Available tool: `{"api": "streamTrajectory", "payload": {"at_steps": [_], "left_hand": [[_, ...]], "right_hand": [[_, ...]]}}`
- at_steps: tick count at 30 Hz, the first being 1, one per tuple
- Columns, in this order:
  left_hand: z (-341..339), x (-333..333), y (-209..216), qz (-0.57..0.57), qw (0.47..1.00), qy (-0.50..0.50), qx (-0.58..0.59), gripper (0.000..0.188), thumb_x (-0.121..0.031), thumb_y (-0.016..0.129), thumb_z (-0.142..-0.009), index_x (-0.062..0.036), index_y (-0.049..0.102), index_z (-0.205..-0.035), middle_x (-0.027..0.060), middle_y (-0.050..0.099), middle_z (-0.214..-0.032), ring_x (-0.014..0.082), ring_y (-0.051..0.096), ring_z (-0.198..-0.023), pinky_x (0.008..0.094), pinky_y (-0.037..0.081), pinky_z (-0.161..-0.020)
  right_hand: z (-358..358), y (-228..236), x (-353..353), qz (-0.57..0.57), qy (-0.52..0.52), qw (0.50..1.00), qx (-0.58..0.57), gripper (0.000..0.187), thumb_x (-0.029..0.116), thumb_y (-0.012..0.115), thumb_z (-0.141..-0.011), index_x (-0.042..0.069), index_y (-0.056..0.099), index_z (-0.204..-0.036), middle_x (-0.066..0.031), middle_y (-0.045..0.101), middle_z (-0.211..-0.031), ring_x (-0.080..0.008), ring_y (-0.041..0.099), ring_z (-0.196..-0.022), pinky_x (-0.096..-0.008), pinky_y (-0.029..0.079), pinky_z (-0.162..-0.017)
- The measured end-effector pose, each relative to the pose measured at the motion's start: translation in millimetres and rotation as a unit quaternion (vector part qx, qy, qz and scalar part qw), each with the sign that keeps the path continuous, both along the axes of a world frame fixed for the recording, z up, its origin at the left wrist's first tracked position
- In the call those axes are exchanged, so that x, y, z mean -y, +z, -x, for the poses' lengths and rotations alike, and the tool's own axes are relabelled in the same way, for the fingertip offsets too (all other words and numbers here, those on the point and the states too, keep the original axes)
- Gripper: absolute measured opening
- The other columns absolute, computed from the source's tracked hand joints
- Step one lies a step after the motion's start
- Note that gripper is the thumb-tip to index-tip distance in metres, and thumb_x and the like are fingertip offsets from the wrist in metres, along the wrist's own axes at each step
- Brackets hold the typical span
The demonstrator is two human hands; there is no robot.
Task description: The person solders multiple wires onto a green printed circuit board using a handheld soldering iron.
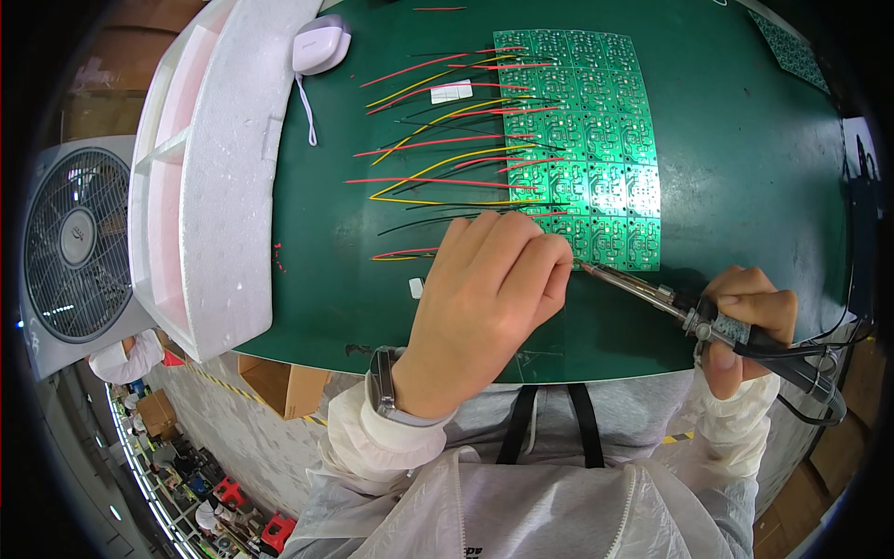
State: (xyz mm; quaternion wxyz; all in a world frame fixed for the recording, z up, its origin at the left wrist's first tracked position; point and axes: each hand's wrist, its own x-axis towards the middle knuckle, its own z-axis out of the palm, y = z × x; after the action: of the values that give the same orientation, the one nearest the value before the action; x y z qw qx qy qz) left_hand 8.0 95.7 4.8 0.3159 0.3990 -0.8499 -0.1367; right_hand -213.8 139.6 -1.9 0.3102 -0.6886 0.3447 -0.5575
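Note:
A green circuit board panel (610,140), divided into many small boards, lies on the dark green work mat. Red, yellow and black wires (452,182) run from its left columns out to the left. My left hand (498,293) is closed in a pinch at the panel's lower edge; its fingers hide what they hold, if anything. Red and yellow wire ends (400,255) pass beneath that hand. My right hand (750,321) grips a soldering iron (643,286) with a black cable. The iron's tip points left and reaches the panel's bottom edge, close beside my left fingertips.
A white foam tray (228,186) stands along the left, near a pale case with a strap (321,47). Another green board (790,51) lies far right. White labels (452,91) and red scraps (278,256) dot the mat. A box fan (78,244) stands beyond the tray.

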Motion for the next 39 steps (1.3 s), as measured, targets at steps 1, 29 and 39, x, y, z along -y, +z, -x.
{"api": "streamTrajectory", "payload": {"at_steps": [1,29,39], "left_hand": [[0,0,0,0.001,1.000,0.001,-0.001,0.026,0.007,0.064,-0.052,-0.0058,0.053,-0.072,0.0017,0.046,-0.068,0.0170,0.046,-0.058,0.0278,0.033,-0.053],[1,-4,9,-0.047,0.999,0.006,0.002,0.020,0.000,0.062,-0.061,-0.0070,0.049,-0.075,0.0038,0.045,-0.070,0.0204,0.047,-0.067,0.0310,0.035,-0.063],[-52,-3,82,0.076,0.995,0.060,-0.001,0.025,-0.011,0.063,-0.068,-0.0067,0.051,-0.090,0.0074,0.049,-0.093,0.0244,0.048,-0.086,0.0344,0.037,-0.073]], "right_hand": [[0,0,0,0.001,-0.001,1.000,0.002,0.031,0.011,0.062,-0.067,-0.001,0.041,-0.086,-0.0117,0.049,-0.070,-0.0149,0.048,-0.052,-0.0248,0.041,-0.047],[-9,2,23,-0.015,-0.382,0.915,0.129,0.021,0.015,0.052,-0.084,0.003,0.045,-0.099,0.0023,0.042,-0.062,-0.0020,0.033,-0.052,-0.0156,0.025,-0.047],[-9,-4,25,-0.022,-0.414,0.909,0.033,0.022,0.013,0.055,-0.082,0.001,0.048,-0.099,0.0019,0.042,-0.071,-0.0033,0.033,-0.058,-0.0155,0.028,-0.052]]}}
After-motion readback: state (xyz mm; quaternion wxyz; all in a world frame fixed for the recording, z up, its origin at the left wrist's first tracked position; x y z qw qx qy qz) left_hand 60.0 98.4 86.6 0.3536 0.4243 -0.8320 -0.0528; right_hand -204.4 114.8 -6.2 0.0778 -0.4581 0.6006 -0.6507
